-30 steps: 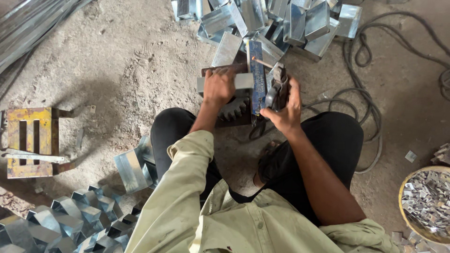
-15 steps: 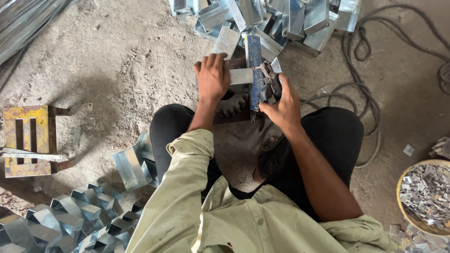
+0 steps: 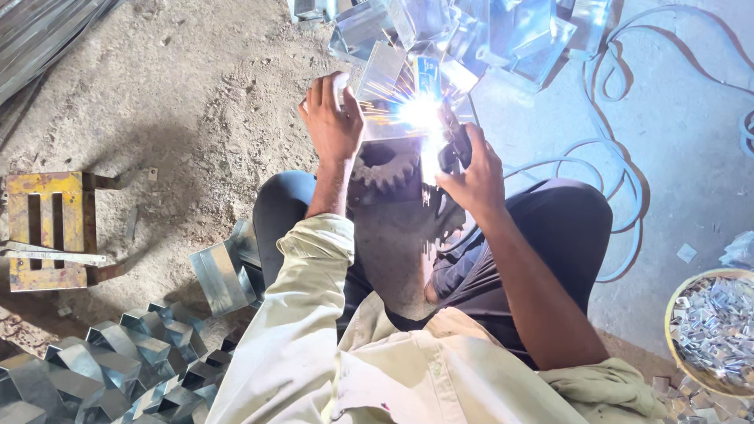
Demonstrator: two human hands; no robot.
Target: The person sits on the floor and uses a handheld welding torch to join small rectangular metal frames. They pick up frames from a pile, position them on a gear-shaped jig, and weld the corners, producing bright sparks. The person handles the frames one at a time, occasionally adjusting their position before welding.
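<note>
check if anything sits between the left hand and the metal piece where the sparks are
Nothing visible does. The left hand already rests on the bent metal piece, beside the sparks. The right hand grips a dark tool at the glare, which hides the exact contact point.

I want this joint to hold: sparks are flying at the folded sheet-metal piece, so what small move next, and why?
Probably hold steady: the left hand presses the shiny folded sheet-metal piece while the right hand holds the dark tool at the bright arc; shifting now might break the joint.
</note>
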